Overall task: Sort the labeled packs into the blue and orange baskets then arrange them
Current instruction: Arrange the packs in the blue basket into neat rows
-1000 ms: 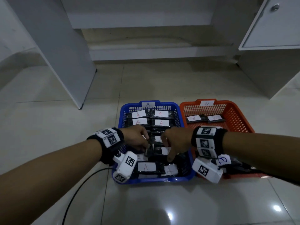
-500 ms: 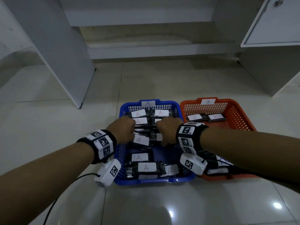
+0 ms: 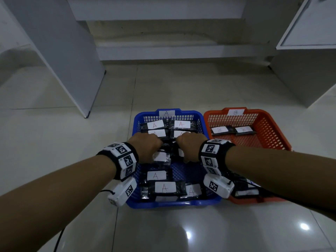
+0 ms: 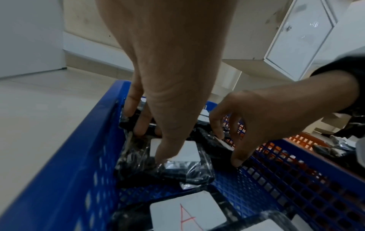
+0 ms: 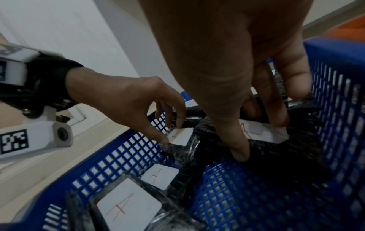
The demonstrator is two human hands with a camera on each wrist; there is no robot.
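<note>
Both hands down in the blue basket
Left hand pinches one A-labeled pack; right hand grips another A pack.

We read a handwritten "A" tag on the blue basket rim, "B" on the orange basket — packs inside blue carry white labels with red "A".
</note>
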